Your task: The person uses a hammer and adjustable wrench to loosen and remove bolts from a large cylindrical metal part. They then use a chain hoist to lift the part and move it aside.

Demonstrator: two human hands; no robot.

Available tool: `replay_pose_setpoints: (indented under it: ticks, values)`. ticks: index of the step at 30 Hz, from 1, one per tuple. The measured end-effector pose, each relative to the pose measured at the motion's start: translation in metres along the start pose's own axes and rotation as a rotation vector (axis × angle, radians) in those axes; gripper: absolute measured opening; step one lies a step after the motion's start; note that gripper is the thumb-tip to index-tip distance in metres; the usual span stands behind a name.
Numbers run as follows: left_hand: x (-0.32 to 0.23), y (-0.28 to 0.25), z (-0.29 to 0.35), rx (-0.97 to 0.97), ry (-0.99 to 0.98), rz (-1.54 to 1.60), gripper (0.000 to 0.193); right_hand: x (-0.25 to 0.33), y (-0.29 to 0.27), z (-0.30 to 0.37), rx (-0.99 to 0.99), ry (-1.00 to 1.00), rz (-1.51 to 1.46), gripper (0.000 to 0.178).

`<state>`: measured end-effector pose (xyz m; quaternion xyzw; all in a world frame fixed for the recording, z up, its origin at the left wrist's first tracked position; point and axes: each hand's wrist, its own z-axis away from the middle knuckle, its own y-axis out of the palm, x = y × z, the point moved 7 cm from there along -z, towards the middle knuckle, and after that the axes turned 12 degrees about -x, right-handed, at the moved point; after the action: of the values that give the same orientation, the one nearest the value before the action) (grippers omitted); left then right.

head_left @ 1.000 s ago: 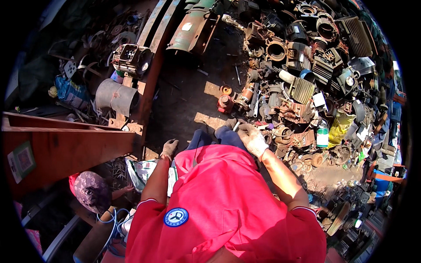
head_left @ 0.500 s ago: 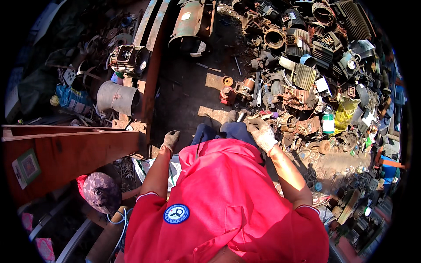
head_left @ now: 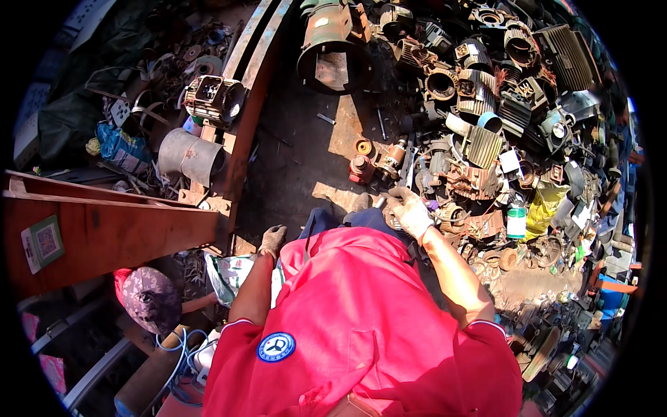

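Observation:
My right hand (head_left: 411, 213), in a pale work glove, is closed in front of my right thigh. A short, light metal rod (head_left: 381, 202) sticks out at its fingertips; the rest of it is hidden. Lower at my left side hangs my left hand (head_left: 273, 240), in a darker, dirty glove, with its fingers curled in and nothing visible in them. Ahead on the dark floor stands a red metal part (head_left: 360, 169) beside a rusty cylindrical part (head_left: 393, 158) and a small orange ring (head_left: 363, 146).
Old motor housings (head_left: 476, 94) and scrap are heaped on the right. A large green cylindrical casing (head_left: 333, 59) lies ahead. Rusty steel beams (head_left: 118, 233) border the left, with a motor frame (head_left: 212, 97) on one. Behind them a person in a patterned cap (head_left: 151, 300) is close by.
The view has shifted, so the floor parts and casing appear lower. My left hand sits slightly lower in view. My right hand stays closed by the rod.

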<state>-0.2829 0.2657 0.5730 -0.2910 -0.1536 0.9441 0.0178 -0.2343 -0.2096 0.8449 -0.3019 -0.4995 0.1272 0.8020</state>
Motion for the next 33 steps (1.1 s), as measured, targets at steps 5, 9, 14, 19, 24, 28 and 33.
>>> replay_pose_setpoints:
  ticks: [5, 9, 14, 19, 24, 28, 33]
  values:
    - [-0.002, 0.012, 0.015, -0.039, -0.062, -0.009, 0.033, -0.006, -0.006, -0.003, 0.013, 0.056, 0.011, 0.036]
    - [0.011, 0.020, 0.004, -0.026, -0.061, 0.051, 0.026, -0.017, -0.011, -0.008, 0.032, 0.010, 0.025, 0.035]
    - [0.017, 0.036, -0.012, -0.028, -0.054, 0.064, 0.025, -0.028, -0.016, -0.010, 0.011, 0.017, 0.108, 0.035]
    - [0.013, 0.045, -0.015, 0.065, -0.050, 0.064, 0.037, -0.033, -0.019, -0.007, -0.007, 0.016, 0.102, 0.034]
    - [0.015, 0.048, -0.019, 0.036, -0.034, 0.008, 0.040, -0.037, -0.026, -0.005, -0.002, 0.016, 0.126, 0.033]
    - [0.015, 0.048, -0.012, 0.039, -0.048, 0.008, 0.041, -0.038, -0.026, -0.006, 0.013, 0.015, 0.118, 0.034]
    - [-0.023, 0.048, 0.011, -0.034, 0.128, -0.304, 0.052, -0.043, -0.025, -0.002, -0.011, 0.015, 0.122, 0.036]
